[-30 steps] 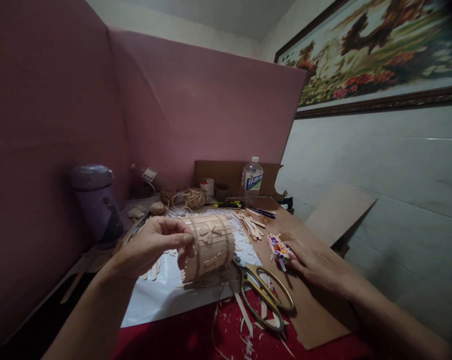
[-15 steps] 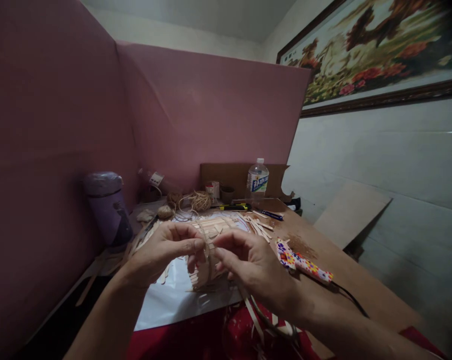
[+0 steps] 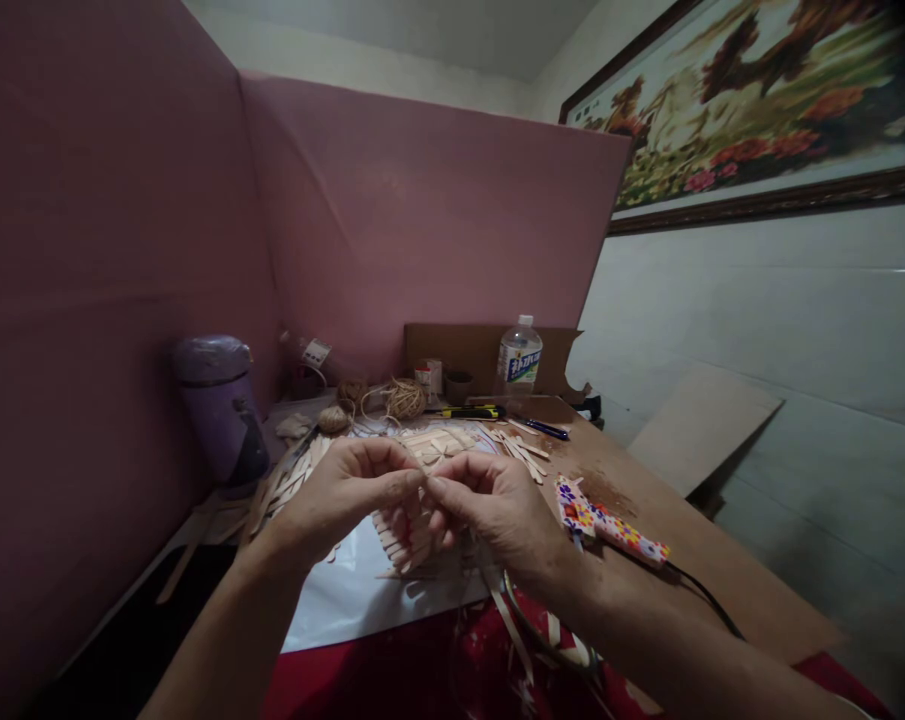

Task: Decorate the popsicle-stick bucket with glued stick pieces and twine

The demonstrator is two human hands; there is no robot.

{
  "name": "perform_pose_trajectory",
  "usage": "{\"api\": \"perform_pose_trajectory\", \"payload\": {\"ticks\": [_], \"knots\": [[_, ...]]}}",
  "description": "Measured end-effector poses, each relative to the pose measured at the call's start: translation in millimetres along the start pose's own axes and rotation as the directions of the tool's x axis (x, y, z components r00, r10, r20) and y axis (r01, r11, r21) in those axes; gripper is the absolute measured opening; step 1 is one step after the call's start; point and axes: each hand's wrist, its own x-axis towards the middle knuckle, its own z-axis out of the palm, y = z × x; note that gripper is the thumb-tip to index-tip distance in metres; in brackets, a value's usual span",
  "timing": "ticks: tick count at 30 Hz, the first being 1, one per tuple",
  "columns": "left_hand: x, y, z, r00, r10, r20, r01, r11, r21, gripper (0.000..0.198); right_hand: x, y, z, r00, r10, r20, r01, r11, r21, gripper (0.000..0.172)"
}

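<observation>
Over the table, my left hand [image 3: 339, 490] and my right hand [image 3: 501, 505] meet, thumbs and forefingers closed in a pinch. Between the fingertips runs a thin strand of twine [image 3: 416, 463], partly hidden by the fingers. Right below them lies a piece built of wooden craft sticks [image 3: 401, 545], on a white sheet [image 3: 332, 610]. The hands cover much of its middle. A ball of twine [image 3: 405, 398] sits farther back, with loose cord beside it.
A glue gun with a flowered cover [image 3: 609, 528] lies to the right, its cable trailing off. Loose craft sticks [image 3: 523, 455], a yellow-black utility knife [image 3: 474, 412], a blue pen-like tool [image 3: 548, 430] and a plastic bottle [image 3: 521, 365] are behind. A purple tumbler [image 3: 223, 415] stands left.
My two hands have come together from slightly apart, so the fingertips now nearly touch over the stick piece. The camera view has shifted a little.
</observation>
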Motion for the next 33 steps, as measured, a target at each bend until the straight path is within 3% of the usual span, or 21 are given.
{"api": "perform_pose_trajectory", "payload": {"ticks": [8, 12, 15, 17, 20, 24, 27, 33], "knots": [[-1, -1, -3.8, 0.999, -0.026, -0.035, 0.025, 1.000, -0.018, 0.025, -1, 0, -8, 0.999, -0.033, 0.018, 0.033, 0.999, -0.011, 0.025], [0, -1, -6.0, 0.984, 0.005, -0.176, -0.003, 1.000, 0.017, 0.022, -2, -1, -20, 0.998, -0.052, -0.022, 0.051, 0.997, -0.053, 0.024], [1, 0, -5.7, 0.918, 0.122, -0.378, -0.078, 0.988, 0.130, 0.021, 0, -2, -31, 0.997, -0.054, -0.051, 0.050, 0.996, -0.080, 0.024], [3, 0, -3.5, 0.858, 0.253, -0.448, -0.141, 0.953, 0.267, 0.018, 2, -3, -38, 0.996, -0.060, -0.065, 0.053, 0.993, -0.105, 0.025], [6, -1, 3.3, 0.829, 0.410, -0.380, -0.219, 0.864, 0.454, 0.017, 7, -6, -44, 0.995, -0.069, -0.075, 0.057, 0.987, -0.151, 0.025], [9, -6, 13.1, 0.864, 0.428, -0.263, -0.255, 0.824, 0.506, 0.019, 12, -8, -47, 0.997, -0.059, -0.048, 0.048, 0.977, -0.208, 0.024], [11, -11, 15.9, 0.862, 0.452, -0.228, -0.279, 0.800, 0.531, 0.017, 14, -7, -48, 0.998, -0.040, -0.044, 0.030, 0.977, -0.213, 0.023], [9, -10, 22.5, 0.760, 0.638, -0.123, -0.402, 0.610, 0.683, 0.017, 4, -9, -41, 0.998, -0.061, -0.015, 0.058, 0.988, -0.143, 0.025]]}}
